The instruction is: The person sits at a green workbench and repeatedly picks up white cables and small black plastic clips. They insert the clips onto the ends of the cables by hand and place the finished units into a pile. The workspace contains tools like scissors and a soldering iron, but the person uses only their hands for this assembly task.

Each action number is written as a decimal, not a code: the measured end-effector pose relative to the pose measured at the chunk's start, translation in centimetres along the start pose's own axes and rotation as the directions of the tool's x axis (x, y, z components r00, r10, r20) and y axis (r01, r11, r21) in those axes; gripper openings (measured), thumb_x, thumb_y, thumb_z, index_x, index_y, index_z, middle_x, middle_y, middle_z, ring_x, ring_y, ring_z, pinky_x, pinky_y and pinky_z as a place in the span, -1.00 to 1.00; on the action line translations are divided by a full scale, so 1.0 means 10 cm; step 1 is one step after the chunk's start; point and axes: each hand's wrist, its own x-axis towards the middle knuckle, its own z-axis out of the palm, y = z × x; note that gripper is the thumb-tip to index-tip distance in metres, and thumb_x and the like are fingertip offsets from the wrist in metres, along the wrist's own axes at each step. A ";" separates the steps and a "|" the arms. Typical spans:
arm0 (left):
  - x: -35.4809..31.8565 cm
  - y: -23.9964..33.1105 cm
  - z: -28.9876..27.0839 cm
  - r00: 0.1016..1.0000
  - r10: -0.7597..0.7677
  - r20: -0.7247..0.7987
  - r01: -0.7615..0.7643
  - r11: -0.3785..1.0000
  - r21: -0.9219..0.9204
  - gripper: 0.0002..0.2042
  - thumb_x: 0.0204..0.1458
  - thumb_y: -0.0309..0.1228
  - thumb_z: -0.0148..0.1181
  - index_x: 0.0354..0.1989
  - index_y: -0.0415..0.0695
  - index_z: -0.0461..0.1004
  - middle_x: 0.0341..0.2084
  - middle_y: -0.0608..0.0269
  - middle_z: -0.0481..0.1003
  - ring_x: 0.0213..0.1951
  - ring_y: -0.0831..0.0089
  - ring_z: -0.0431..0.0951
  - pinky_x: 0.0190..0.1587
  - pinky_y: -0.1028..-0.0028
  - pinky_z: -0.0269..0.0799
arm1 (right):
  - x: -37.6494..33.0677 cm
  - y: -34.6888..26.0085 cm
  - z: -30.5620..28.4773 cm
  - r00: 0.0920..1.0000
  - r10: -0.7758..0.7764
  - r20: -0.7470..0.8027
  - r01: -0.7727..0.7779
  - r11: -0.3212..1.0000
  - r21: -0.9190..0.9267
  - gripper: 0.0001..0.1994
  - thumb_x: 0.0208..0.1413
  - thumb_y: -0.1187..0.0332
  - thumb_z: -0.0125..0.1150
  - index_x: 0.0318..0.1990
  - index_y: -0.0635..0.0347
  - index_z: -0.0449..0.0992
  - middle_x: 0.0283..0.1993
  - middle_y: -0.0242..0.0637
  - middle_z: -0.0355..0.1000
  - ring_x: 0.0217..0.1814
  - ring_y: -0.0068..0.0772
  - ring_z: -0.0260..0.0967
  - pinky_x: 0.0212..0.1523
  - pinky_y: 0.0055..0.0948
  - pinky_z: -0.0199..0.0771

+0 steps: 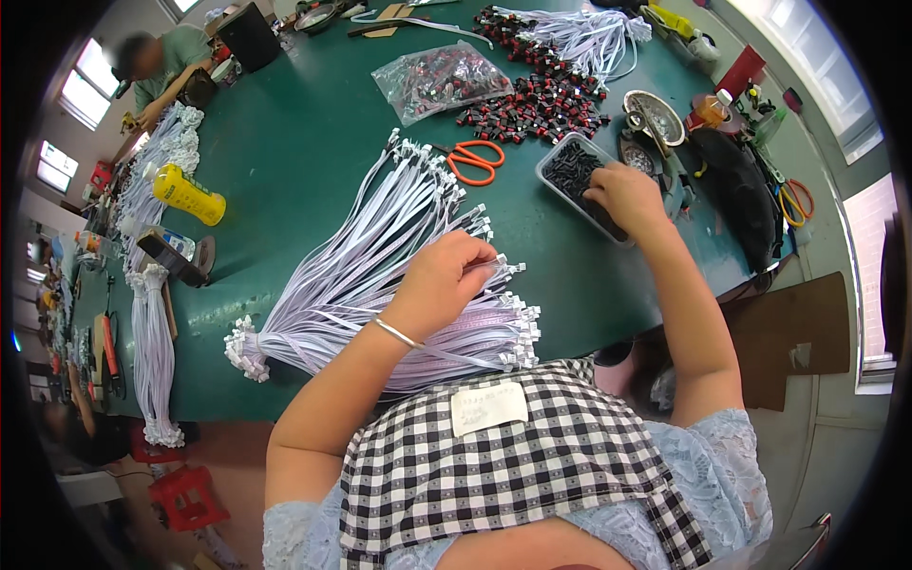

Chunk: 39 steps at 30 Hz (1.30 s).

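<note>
A large fanned bundle of white ribbon cables (332,275) with small white connectors at both ends lies before me. My left hand (442,280) is over its right part, thumb and fingertips pinched on the end of one cable. To the right, a clear plastic tub (551,187) holds many small black tube-like pieces (573,167). My right hand (627,198) reaches over its right rim, fingers bent and closed down among the pieces. What the right fingertips grip is hidden.
Beyond the bundle lie orange-handled scissors (475,161), a clear bag of parts (442,81) and a pile of red-and-black parts (537,106). A yellow bottle (188,195) and more cable bundles (154,351) are at the left. Metal bowls (655,116) stand at the right. Another person (171,66) works far left.
</note>
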 end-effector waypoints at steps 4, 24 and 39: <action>0.01 -0.15 -0.01 0.937 -0.313 0.154 0.349 0.827 -0.440 -0.84 0.01 -0.53 0.17 -0.22 -0.24 0.43 -0.42 0.39 0.43 -0.40 0.65 0.42 -0.30 0.61 0.39 | -0.03 0.01 -0.07 0.999 0.014 -0.032 -0.008 0.985 0.174 -0.82 -0.01 0.26 0.22 -0.37 0.16 0.46 -0.38 -0.23 0.42 -0.27 -0.20 0.43 -0.30 -0.26 0.39; -0.06 -0.44 0.00 0.873 -0.379 0.308 0.407 0.218 -0.887 -0.88 0.04 -0.54 0.15 -0.28 -0.11 0.35 -0.48 0.40 0.41 -0.50 0.61 0.44 -0.42 0.66 0.36 | -0.25 -1.29 0.15 0.923 -0.069 0.379 -0.378 0.027 0.925 -0.90 0.16 0.49 0.04 -0.20 0.28 0.41 -0.38 -0.39 0.38 -0.46 -0.67 0.31 -0.44 -0.66 0.36; -0.07 -0.44 0.00 0.870 -0.373 0.324 0.415 0.197 -0.888 -0.88 0.06 -0.52 0.14 -0.23 -0.16 0.38 -0.47 0.37 0.43 -0.50 0.62 0.43 -0.41 0.66 0.37 | -0.24 -1.51 0.28 0.986 0.110 0.126 -0.140 0.128 0.982 -0.90 0.08 0.57 0.11 -0.23 0.33 0.40 -0.33 -0.30 0.42 -0.37 -0.57 0.41 -0.35 -0.60 0.42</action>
